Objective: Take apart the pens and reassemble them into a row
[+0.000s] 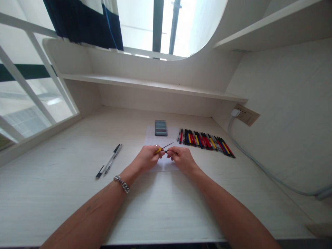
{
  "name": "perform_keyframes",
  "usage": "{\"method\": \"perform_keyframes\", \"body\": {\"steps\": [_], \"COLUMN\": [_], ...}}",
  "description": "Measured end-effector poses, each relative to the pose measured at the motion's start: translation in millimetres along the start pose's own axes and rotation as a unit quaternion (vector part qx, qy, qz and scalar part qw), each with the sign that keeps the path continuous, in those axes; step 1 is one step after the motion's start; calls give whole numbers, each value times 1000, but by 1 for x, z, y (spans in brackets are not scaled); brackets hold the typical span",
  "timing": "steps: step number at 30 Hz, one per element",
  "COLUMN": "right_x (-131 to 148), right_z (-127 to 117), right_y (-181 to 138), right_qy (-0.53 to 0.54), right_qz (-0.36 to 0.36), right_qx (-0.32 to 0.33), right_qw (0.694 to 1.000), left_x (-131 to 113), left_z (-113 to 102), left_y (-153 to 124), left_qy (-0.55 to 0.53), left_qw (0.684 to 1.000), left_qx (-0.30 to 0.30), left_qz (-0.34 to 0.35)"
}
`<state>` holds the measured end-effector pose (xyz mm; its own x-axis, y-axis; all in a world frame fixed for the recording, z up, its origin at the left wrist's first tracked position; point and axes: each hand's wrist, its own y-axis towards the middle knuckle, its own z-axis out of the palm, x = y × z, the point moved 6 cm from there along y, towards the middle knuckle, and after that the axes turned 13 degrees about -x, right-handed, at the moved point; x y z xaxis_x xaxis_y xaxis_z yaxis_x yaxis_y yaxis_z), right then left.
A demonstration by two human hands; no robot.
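Both hands meet above a white sheet of paper (151, 136) on the desk. My left hand (149, 156) grips the yellow barrel of a pen (158, 149), whose thin tip sticks out up and to the right. My right hand (181, 158) pinches the dark other end of the same pen. A ring is on a left finger and a chain bracelet (121, 183) is on the left wrist.
A row of several red, yellow, blue and black pens (206, 140) lies right of the paper. A small grey box (160, 127) sits at the paper's far edge. Two pens (109, 160) lie to the left. A socket (245, 114) with a grey cable (259, 166) is on the right wall.
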<state>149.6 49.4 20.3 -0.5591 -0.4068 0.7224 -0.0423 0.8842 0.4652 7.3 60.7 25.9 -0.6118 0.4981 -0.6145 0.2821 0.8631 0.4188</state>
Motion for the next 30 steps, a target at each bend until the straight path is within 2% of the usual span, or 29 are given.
{"method": "perform_keyframes", "body": {"steps": [10, 12, 15, 19, 22, 26, 30], "right_x": [0, -2, -8, -16, -20, -24, -21], "right_z": [-5, -3, 0, 6, 12, 13, 11], "right_y": [0, -1, -1, -4, -6, -5, -3], "right_qy": [-13, 6, 29, 53, 74, 86, 75], "right_qz": [-79, -55, 23, 122, 162, 171, 148], "right_qx": [-42, -19, 38, 101, 141, 130, 92], "right_qw": [996, 998, 999, 986, 974, 973, 982], "left_x": [2, 4, 6, 4, 0, -7, -12], "left_z": [-1, -1, 0, 3, 5, 5, 1], "left_y": [1, 0, -2, -3, -4, -4, -2], "left_qy": [-24, -12, -5, -30, -33, -35, -15], "left_qw": [1000, 1000, 1000, 1000, 999, 999, 999], "left_qx": [-1, -9, -10, -6, 0, -2, -30], "left_qz": [-16, -10, -6, -2, 4, 18, 32]}}
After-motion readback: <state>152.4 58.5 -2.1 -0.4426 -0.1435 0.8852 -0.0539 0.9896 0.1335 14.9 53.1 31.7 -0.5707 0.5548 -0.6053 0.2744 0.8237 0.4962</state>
